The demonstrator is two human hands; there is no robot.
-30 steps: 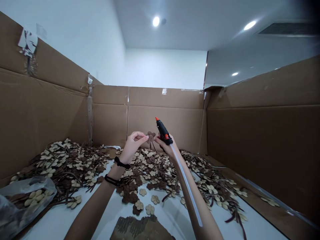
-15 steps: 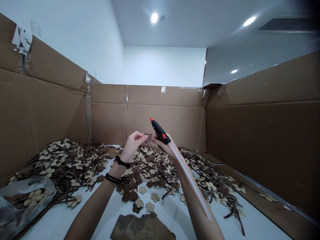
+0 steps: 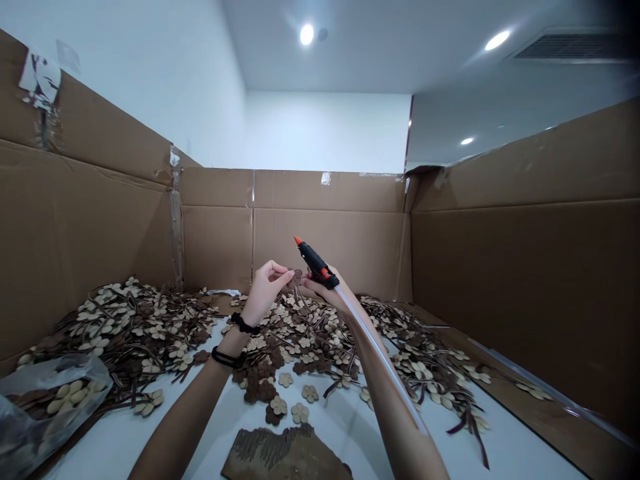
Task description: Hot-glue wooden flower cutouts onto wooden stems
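My left hand (image 3: 264,288) is raised over the table and pinches a small dark brown wooden flower (image 3: 297,276) between thumb and fingers. My right hand (image 3: 331,292) meets it from the right and grips a black glue gun (image 3: 314,261) with an orange tip pointing up and left. A long clear glue stick (image 3: 380,360) runs back from the gun along my right forearm. Below both hands lies a heap of light and dark wooden flowers and thin brown stems (image 3: 310,333).
Tall cardboard walls (image 3: 525,267) fence the white table (image 3: 345,427) on three sides. More flowers and stems (image 3: 130,327) pile at the left. A clear plastic bag of flowers (image 3: 45,400) sits at the near left, a brown stack of stems (image 3: 285,453) at the near edge.
Both hands have drifted slightly left and down together, and the glue gun's tip has tilted further left. The flower stays pinched in the left hand.
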